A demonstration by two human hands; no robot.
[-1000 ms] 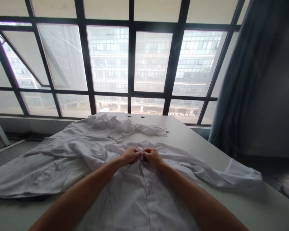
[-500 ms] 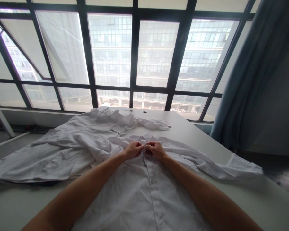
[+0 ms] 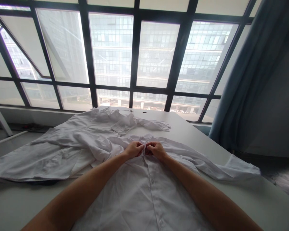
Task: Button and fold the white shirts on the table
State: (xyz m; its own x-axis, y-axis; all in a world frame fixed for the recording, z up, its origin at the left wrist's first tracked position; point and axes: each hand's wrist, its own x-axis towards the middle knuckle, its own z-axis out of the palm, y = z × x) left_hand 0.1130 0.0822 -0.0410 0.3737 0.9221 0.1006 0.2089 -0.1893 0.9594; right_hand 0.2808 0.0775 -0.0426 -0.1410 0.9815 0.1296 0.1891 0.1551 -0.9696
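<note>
A white, long-sleeved, button-front fabric shirt point(image 3: 137, 192) lies face up, directly before the person, on a smooth white table point(image 3: 190, 133). At its twelve o'clock, the left hand point(image 3: 134, 149) and right hand point(image 3: 157, 150) pinch its collar-end cloth, close together. Crumpled white fabric point(image 3: 62, 154) lies towards ten o'clock; a long blue-grey cloth curtain point(image 3: 243, 77) hangs towards two.

There's a white shirt point(image 3: 125, 199) lying front-up on the counter point(image 3: 183, 126), left hand point(image 3: 134, 149) and right hand point(image 3: 156, 150) pinching fabric near its far end. Rumpled white clothes point(image 3: 50, 160) left of the shirt, big windows point(image 3: 112, 51) beyond it, bluish curtain point(image 3: 240, 80) off to its right.
</note>
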